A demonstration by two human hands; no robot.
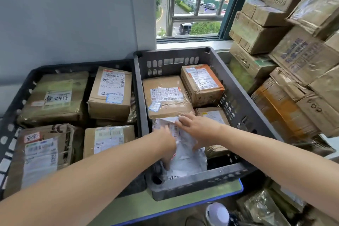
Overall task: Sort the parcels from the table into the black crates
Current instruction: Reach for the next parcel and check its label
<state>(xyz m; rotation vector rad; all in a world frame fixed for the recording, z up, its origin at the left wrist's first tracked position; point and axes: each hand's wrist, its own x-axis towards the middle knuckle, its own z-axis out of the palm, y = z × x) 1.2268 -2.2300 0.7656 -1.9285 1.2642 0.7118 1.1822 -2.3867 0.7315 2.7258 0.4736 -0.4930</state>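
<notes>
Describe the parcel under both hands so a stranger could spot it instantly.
Find the right black crate, below the window. At its near end sits a white plastic mailer, under the left hand and right hand. Its neighbours are brown cardboard boxes; it alone is soft and crinkled.

Bright daylight from the window (pixel 190 3); wide-angle bending at edges, hands perhaps slightly motion-blurred.
</notes>
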